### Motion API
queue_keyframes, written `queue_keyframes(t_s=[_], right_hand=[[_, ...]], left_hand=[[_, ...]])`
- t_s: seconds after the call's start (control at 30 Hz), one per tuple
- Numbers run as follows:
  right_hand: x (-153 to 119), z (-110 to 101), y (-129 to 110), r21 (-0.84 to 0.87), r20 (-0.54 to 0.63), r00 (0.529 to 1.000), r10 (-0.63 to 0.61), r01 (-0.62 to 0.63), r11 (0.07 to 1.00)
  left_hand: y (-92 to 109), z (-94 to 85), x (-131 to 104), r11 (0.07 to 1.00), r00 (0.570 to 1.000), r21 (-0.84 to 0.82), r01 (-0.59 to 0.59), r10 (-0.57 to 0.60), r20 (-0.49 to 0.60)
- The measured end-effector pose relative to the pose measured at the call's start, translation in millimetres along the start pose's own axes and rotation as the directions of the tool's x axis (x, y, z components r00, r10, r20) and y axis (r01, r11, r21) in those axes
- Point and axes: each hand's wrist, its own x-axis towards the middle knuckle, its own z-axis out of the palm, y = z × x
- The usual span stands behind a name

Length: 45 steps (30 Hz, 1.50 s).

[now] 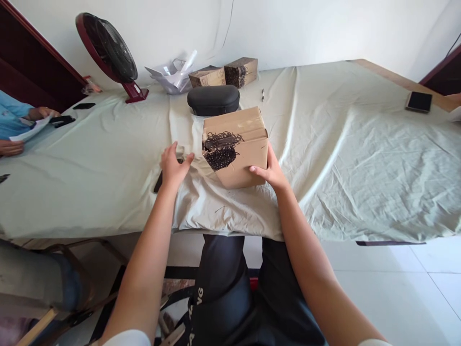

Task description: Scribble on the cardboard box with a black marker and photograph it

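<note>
A brown cardboard box [245,158] with black scribbles on its left side stands on the pale green cloth, near the table's front edge. My right hand [271,172] grips its right side, thumb on the near face and the other fingers partly hidden behind the edge. Left of the box, apart from it, my left hand [175,166] is spread with nothing in it. A dark flat object [158,183] lies on the cloth under my left hand, partly covered by it. Just behind the box is a black oval case [213,100].
Along the wall are a red and black fan [108,50], a clear plastic bundle [175,77] and two cardboard boxes [241,71]. A pen [262,95] and a dark tablet [418,102] lie to the right. A person's blue sleeve [13,113] shows at far left.
</note>
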Motion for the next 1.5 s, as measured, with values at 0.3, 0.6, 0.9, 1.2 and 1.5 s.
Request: queue_keyframes(t_s=[0.3, 0.6, 0.9, 1.2, 1.5], right_hand=[[-4, 4, -10, 0.076, 0.001, 1.000, -0.012, 0.012, 0.997], [-4, -11, -12, 0.095, 0.077, 0.991, 0.111, -0.118, 0.988], [4, -28, -27, 0.094, -0.199, 0.980, -0.025, 0.045, 0.995], [-4, -42, -82, -0.057, -0.089, 0.981, -0.174, 0.169, 0.984], [-6, -43, -90, -0.157, -0.055, 0.982, -0.178, 0.168, 0.973]], left_hand=[[74, 52.3, -22, 0.606, 0.875, -0.746, -0.277, 0.479, 0.064], [94, 35.3, -50, 0.681, 0.963, -0.682, -0.267, 0.203, -0.175], [68, 46.2, -69, 0.637, 0.987, -0.762, -0.118, 0.159, -0.020], [74, 21.4, -83, 0.717, 0.970, -0.691, -0.094, 0.222, 0.098], [78, 17.6, -87, 0.681, 0.959, -0.715, -0.158, 0.279, 0.054]])
